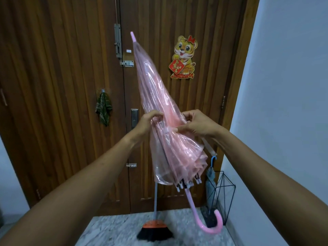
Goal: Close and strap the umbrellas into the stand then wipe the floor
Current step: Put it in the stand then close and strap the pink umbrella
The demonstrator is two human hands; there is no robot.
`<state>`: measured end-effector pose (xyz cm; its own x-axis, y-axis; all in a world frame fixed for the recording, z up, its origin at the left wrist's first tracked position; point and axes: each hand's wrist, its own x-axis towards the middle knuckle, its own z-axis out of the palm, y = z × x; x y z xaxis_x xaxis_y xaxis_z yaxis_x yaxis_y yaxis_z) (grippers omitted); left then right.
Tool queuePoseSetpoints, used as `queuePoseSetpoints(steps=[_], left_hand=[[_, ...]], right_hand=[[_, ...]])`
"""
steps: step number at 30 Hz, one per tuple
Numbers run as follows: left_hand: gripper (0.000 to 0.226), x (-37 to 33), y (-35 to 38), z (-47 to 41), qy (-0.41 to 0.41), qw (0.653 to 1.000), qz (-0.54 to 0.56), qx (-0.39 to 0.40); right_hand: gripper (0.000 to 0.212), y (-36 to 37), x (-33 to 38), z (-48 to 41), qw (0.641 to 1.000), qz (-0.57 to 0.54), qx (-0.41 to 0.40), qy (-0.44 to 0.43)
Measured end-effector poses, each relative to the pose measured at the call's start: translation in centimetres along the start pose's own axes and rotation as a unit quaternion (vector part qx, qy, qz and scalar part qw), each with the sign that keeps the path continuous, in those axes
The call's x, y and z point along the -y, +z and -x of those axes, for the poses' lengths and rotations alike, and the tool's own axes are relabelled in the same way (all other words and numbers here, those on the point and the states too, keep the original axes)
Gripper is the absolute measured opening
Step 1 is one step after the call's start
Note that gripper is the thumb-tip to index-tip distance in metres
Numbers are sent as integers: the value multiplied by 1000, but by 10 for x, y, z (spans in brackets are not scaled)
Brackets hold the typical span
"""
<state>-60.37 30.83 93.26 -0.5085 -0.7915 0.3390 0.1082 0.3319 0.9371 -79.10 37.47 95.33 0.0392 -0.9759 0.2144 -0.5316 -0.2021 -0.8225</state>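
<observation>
pink umbrella (159, 107), folded shut, is held in the air between both hands, tilted with its tip up and left above the fingers and its hooked handle down and right below them. far left of the fingers a green checked cloth (103, 110) hangs on a hook on the wooden door (53, 77). below and left of the fingers a broom (154, 229) stands on the speckled floor (115, 228). the left hand (149, 121) has its fingers curled round the gathered clear plastic, gripping it. the right hand (197, 124) pinches the folds between thumb and fingertips, just beside the left fingers. a pale strap (210, 148) hangs below the right wrist. lower right of the fingers a black wire stand (222, 197) sits on the floor by the wall, holding a grey umbrella (210, 176) with a blue handle.
</observation>
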Motion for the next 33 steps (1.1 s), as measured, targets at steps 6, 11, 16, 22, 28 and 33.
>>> queuePoseSetpoints(steps=[6,11,16,22,28,33], left_hand=[[90,24,-4,-7,-99,917,-328,-202],[109,24,-14,-13,310,683,-647,-137],[110,29,-1,-23,252,568,-783,40],[39,48,20,-21,180,704,-687,-10],[24,54,31,-31,-36,870,-487,-65],[17,49,27,-39,-101,969,-222,-26]], right_hand=[[27,-6,-13,-9,976,201,-82,-13],[18,-13,-16,-7,950,300,-75,-42],[15,-2,-2,-3,927,362,-39,-89],[26,-1,8,4,782,577,-176,-156],[19,-5,-11,18,726,568,-321,-217],[10,-1,-47,22,805,490,-320,-97]])
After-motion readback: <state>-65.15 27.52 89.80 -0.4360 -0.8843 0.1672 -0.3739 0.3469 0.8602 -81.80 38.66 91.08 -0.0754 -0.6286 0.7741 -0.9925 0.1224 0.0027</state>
